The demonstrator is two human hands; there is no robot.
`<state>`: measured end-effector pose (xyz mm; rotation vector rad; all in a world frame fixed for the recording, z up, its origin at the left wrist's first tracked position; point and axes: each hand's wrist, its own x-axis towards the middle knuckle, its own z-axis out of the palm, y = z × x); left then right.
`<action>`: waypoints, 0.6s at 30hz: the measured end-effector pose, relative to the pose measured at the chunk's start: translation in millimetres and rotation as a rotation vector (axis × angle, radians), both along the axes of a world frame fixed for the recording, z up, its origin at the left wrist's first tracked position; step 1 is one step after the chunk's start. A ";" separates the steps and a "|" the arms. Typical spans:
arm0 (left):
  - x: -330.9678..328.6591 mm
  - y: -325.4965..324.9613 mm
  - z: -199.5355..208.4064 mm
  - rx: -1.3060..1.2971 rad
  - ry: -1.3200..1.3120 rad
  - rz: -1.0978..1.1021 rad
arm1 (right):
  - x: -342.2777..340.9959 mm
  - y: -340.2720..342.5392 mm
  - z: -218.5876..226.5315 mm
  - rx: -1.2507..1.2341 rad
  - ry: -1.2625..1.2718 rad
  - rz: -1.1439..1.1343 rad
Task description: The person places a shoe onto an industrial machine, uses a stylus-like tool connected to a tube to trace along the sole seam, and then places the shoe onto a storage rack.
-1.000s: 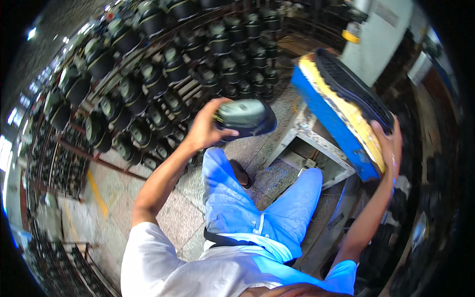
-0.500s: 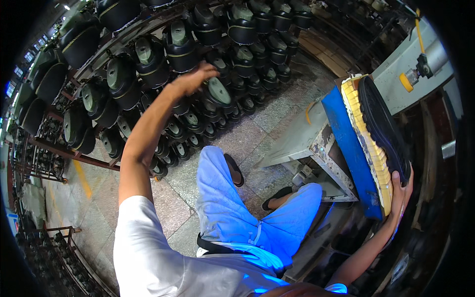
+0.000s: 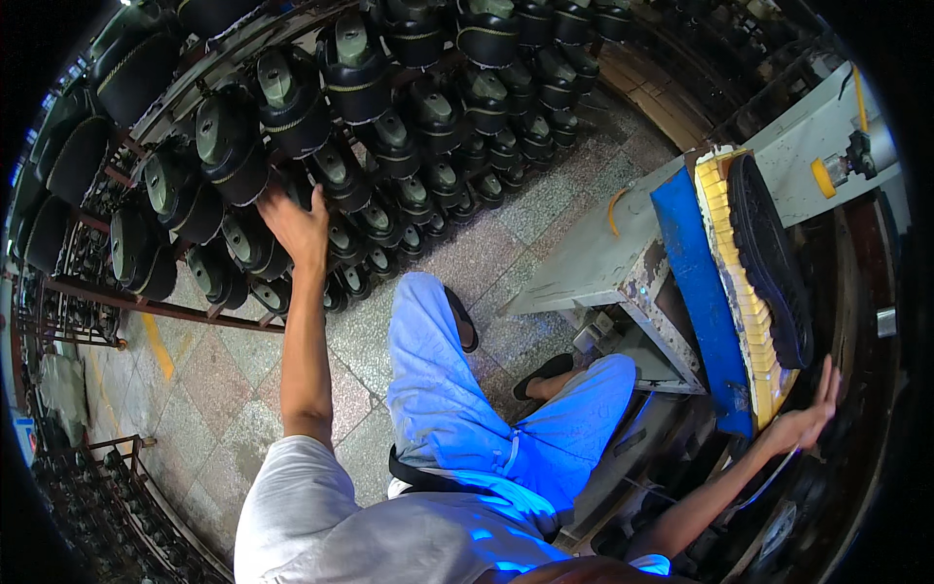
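Left grip (image 3: 295,222) is splayed by shoes (image 3: 232,156), right grip (image 3: 804,422) uncurled near sole (image 3: 769,263).

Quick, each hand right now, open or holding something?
Left hand: partly hidden at the racked shoes; grip can't be told.
Right hand: open, holding nothing, near the black sole.

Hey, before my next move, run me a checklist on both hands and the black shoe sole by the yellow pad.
1. Left hand at the black shoe uppers on green lasts: ok.
2. Left hand's grip on one: cannot tell, fingers partly hidden.
3. Right hand free: ok, open and holding nothing.
4. Black shoe sole lying along the ribbed yellow pad: ok.
5. Yellow pad beside the blue block: ok.
6. Sole's hidden side: cannot tell.
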<state>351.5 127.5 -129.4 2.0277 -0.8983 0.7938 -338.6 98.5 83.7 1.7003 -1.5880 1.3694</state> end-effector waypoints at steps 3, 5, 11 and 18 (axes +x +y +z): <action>-4.8 5.6 -11.5 -0.125 0.431 0.011 | 66.1 22.7 -5.1 -0.119 -0.038 0.050; 10.2 10.1 -17.6 -0.137 0.427 0.016 | 101.4 27.0 -34.1 0.147 -0.228 0.518; -36.4 43.9 2.1 -0.222 0.633 -0.047 | 279.9 40.2 -151.4 0.907 -0.724 1.405; -221.4 153.7 46.4 -0.370 0.935 -0.426 | 370.2 86.4 -226.1 1.622 -1.485 1.428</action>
